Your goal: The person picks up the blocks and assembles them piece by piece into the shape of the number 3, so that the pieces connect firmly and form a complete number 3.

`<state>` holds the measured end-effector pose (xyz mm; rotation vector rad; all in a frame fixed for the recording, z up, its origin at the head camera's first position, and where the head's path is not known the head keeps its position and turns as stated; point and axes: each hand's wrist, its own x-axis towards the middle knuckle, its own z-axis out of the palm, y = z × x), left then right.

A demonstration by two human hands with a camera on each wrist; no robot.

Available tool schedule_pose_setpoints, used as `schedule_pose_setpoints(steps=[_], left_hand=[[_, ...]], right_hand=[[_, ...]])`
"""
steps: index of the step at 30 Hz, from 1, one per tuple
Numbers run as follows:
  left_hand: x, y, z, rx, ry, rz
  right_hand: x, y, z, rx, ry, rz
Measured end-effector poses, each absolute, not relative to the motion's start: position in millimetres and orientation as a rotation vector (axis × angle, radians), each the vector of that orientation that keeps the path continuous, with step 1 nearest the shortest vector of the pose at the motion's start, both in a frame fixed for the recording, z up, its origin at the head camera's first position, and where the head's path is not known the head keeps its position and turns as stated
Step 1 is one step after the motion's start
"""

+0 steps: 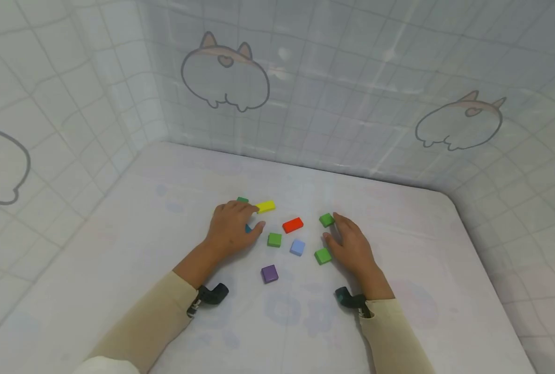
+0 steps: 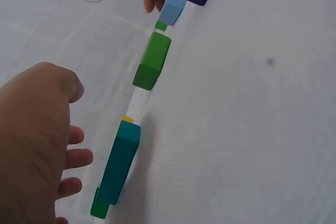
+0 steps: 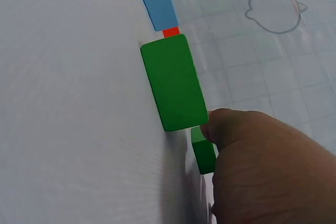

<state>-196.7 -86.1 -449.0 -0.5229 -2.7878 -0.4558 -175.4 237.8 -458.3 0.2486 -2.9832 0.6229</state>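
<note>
My left hand (image 1: 232, 228) hovers at the left of a loose group of small blocks, its fingers apart. Under it a teal block (image 2: 119, 163) shows, mostly covered in the head view. Just beyond its fingers lie a dark green block (image 1: 242, 199) and a yellow block (image 1: 266, 206). My right hand (image 1: 353, 246) is at the group's right side, thumb and fingers spread. Its fingertips are close to a far green block (image 1: 326, 219); whether they touch it I cannot tell. A nearer green block (image 1: 323, 255) lies beside the thumb. Neither hand grips anything.
Between the hands are a red block (image 1: 293, 225), another green block (image 1: 274, 239) and a light blue block (image 1: 298, 247). A purple block (image 1: 270, 274) lies nearer the person. Grid-patterned walls (image 1: 305, 119) enclose the white surface (image 1: 165, 239) at the back and sides.
</note>
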Motion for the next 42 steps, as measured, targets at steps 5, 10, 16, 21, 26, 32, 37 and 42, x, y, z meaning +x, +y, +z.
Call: schedule_pose_setpoints(steps=[5,10,16,21,26,32,37,42], left_hand=[[-198.5,-80.6,-447.2,-0.54,-2.828,-0.45],[-199.1,-73.1,-441.4,-0.55,-2.865,-0.455],[-201.0,-61.0,-435.1,-0.57,-2.904,-0.439],[-204.0,-48.3,-433.2,-0.591,-2.939,-0.456],[-207.3,-36.0,-437.0,-0.597,-2.967,-0.559],[-212.7,-26.8,-439.5,-0.51,-3.052,-0.683],[-215.6,-22.0,-436.0,-0.538,-3.102,-0.69],[-217.2,-19.3,-436.1,-0.575,-3.113,-0.638]], right_hand=[[-175.2,236.0,-457.7,0.24,-2.976,0.624],[-175.1,234.8,-457.6,0.248,-2.975,0.615],[-176.3,233.4,-458.9,0.228,-2.99,0.605],[-177.0,233.1,-458.4,0.234,-2.974,0.61],[-177.4,233.5,-458.1,0.246,-2.955,0.624],[-178.6,235.0,-460.4,0.264,-2.959,0.598],[-178.6,235.5,-460.6,0.259,-2.955,0.578],[-178.2,235.2,-458.9,0.257,-2.945,0.57]])
